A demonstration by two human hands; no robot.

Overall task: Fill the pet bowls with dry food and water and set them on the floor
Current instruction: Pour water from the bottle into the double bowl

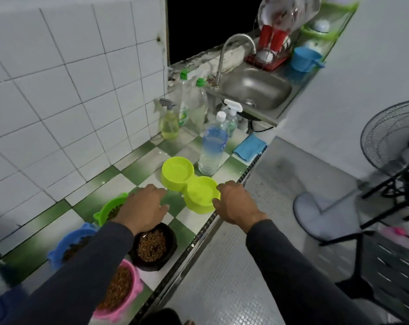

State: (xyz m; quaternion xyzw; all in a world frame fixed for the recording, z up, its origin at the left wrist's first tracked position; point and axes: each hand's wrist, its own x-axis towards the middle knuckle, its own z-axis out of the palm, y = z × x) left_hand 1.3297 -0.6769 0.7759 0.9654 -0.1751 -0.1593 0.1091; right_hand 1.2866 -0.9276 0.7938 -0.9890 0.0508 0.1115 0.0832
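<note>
A lime-green double bowl lies on the checkered counter, both cups holding clear water. My right hand touches the rim of its near cup, fingers loosely bent. My left hand hovers open just left of that bowl, above a green bowl of kibble. Closer to me stand a black bowl, a blue bowl and a pink bowl, each filled with brown dry food. A capped water bottle stands behind the double bowl.
Spray and soap bottles line the tiled wall beside a steel sink with a tap. A blue cloth lies near the counter edge. On the grey floor to the right stand a fan and a dark chair.
</note>
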